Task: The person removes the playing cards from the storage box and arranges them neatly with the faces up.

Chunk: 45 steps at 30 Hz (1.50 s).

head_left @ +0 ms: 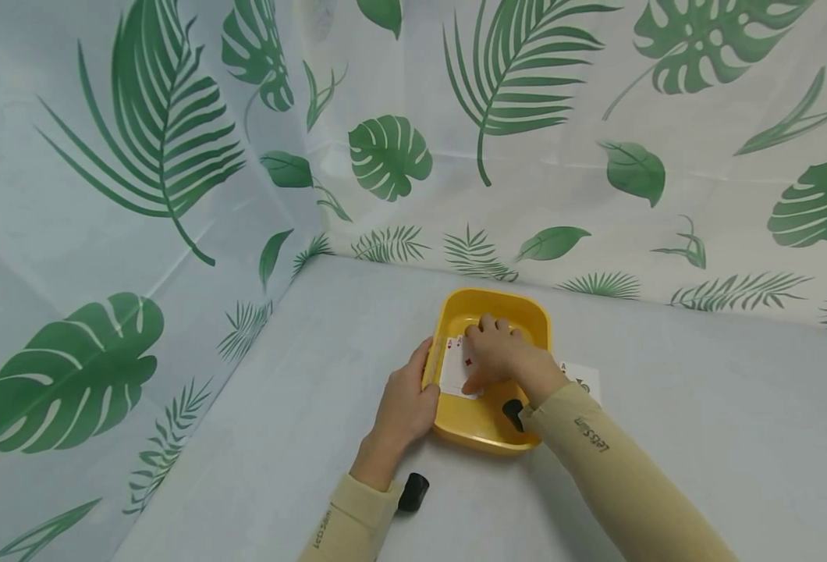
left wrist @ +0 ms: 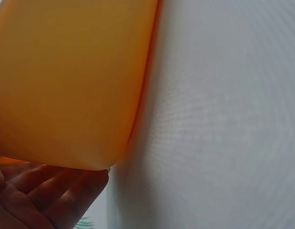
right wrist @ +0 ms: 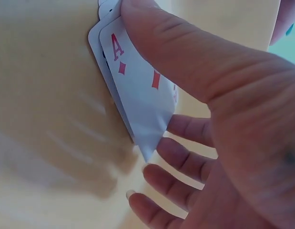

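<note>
A yellow plastic tub (head_left: 480, 446) stands on the pale surface, and my left hand (head_left: 402, 402) grips its left side. In the left wrist view the fingers (left wrist: 66, 193) lie against the tub's outer wall. Reaching inside it, my right hand (head_left: 499, 355) pinches an ace of diamonds playing card (right wrist: 137, 83) between thumb and fingers. Other cards (right wrist: 94, 38) lie overlapped just behind that card, mostly covered. Against the tub's left inner side the white cards (head_left: 452, 378) show red aces at their upper corners.
Outside the tub, on its right, lies another ace card (head_left: 585, 380), partly hidden by the right sleeve (head_left: 596, 433). Walls with a green leaf print (head_left: 388, 158) rise behind and to the left. A black wrist device (head_left: 413, 492) sits by the left cuff.
</note>
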Available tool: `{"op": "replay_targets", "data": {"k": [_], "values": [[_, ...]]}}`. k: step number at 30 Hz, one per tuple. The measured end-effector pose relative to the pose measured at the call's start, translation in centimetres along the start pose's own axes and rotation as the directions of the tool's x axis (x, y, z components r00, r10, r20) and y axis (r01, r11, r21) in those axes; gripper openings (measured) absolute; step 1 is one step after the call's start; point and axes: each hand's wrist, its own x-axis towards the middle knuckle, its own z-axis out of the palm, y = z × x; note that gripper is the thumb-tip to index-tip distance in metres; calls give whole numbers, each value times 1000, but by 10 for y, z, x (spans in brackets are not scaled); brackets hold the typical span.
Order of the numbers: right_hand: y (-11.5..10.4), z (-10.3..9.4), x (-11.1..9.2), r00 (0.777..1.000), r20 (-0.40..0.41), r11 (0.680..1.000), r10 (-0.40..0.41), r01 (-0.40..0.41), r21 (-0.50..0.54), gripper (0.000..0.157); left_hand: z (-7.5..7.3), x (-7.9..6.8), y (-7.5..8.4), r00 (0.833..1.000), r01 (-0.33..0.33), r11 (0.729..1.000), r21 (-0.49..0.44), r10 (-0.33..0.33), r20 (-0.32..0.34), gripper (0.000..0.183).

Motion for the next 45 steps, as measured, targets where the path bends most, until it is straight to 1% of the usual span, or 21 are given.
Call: {"op": "replay_targets", "data": {"k": [5,11,20,32,36,40,45], "values": [[-2,-1,-2,1000,-13,999,-28,28,24,86,0,1,-1,1000,-12,1000,15,12,-9,66],[-6,-1,-5,1000,-8,997,-13,14,71,88,0,1,-1,999,-32,999,16,32,-17,66],[-11,-2,-6,999,4,992,-49,48,118,85,0,1,-1,999,-37,999,12,37,-19,65],[-12,2,-7,997,43,996,-58,55,64,90,0,0,0,1000,-3,1000,5,3,7,66],[-11,3,-7,997,32,996,-74,72,59,90,0,1,0,1000,-8,1000,4,8,6,66],[-8,2,-7,995,11,992,-96,95,80,90,0,1,0,1000,-18,1000,11,18,3,66],[-4,-2,-9,996,-6,990,-87,88,107,93,-1,1,-1,1000,-15,1000,21,15,0,66]]}}
